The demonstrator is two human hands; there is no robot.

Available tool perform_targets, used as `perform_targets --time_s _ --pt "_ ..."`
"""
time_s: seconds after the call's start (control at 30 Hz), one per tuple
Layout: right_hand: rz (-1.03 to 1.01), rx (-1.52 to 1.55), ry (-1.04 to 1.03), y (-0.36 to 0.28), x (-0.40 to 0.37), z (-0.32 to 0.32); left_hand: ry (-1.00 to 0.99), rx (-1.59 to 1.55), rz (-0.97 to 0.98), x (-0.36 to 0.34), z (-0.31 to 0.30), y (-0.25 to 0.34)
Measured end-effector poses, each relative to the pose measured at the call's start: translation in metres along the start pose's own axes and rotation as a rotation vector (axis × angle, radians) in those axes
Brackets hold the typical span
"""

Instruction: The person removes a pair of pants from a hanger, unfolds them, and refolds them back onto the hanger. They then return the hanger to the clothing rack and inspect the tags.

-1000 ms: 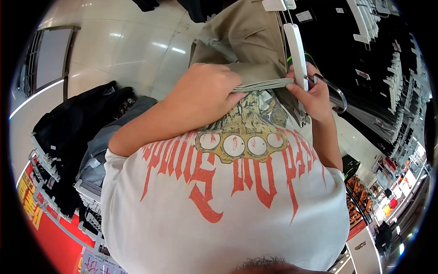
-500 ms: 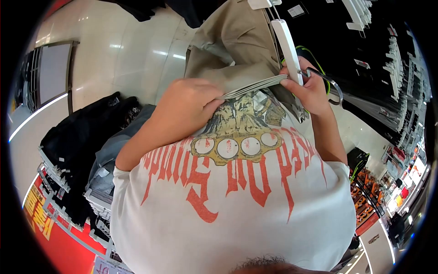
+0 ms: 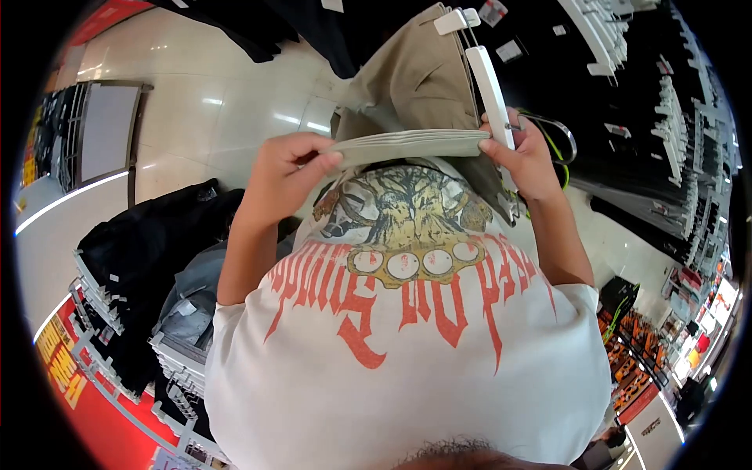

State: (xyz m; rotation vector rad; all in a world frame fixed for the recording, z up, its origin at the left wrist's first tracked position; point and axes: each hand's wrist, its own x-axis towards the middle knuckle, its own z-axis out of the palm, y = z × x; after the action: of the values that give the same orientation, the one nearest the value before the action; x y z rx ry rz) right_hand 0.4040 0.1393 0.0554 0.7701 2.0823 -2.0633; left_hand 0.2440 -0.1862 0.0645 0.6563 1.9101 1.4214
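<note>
A pair of khaki trousers (image 3: 415, 78) hangs down in front of me from a white clip hanger (image 3: 489, 90). My left hand (image 3: 286, 168) pinches the left end of the folded waistband (image 3: 407, 143), which is stretched flat across my chest. My right hand (image 3: 525, 157) grips the waistband's right end together with the white hanger, whose metal hook (image 3: 558, 133) sticks out to the right. Below the hands is my white T-shirt with red lettering and a gold print.
A low rack of dark and blue folded trousers (image 3: 149, 274) stands at my left, with a red sign below it. Rows of black garments on hangers (image 3: 666, 117) fill the right side. Glossy cream floor tiles (image 3: 211, 94) lie ahead.
My left hand has slid leftward along the waistband and lifted, pulling it out straight and flat. The right hand and hanger rose slightly; the view tilted.
</note>
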Motion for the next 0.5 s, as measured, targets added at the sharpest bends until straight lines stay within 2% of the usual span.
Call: perform_targets --time_s 0.1,0.2,0.3,0.4,0.5 --pt "-0.013 0.037 0.02 -0.005 0.02 0.008 0.075 -0.205 0.09 0.017 -0.007 -0.016" --pt "-0.041 0.082 -0.006 -0.013 0.041 0.003 0.06 -0.021 0.271 0.028 -0.021 -0.007" --pt "-0.076 0.072 0.017 -0.036 0.052 -0.01 0.023 0.312 0.409 0.027 -0.047 0.003" --pt "-0.118 0.022 0.054 -0.062 0.056 -0.034 -0.033 0.524 0.422 0.021 -0.073 -0.011" --pt "-0.157 -0.041 0.088 -0.1 0.051 -0.055 -0.054 0.631 0.357 0.013 -0.086 -0.049"
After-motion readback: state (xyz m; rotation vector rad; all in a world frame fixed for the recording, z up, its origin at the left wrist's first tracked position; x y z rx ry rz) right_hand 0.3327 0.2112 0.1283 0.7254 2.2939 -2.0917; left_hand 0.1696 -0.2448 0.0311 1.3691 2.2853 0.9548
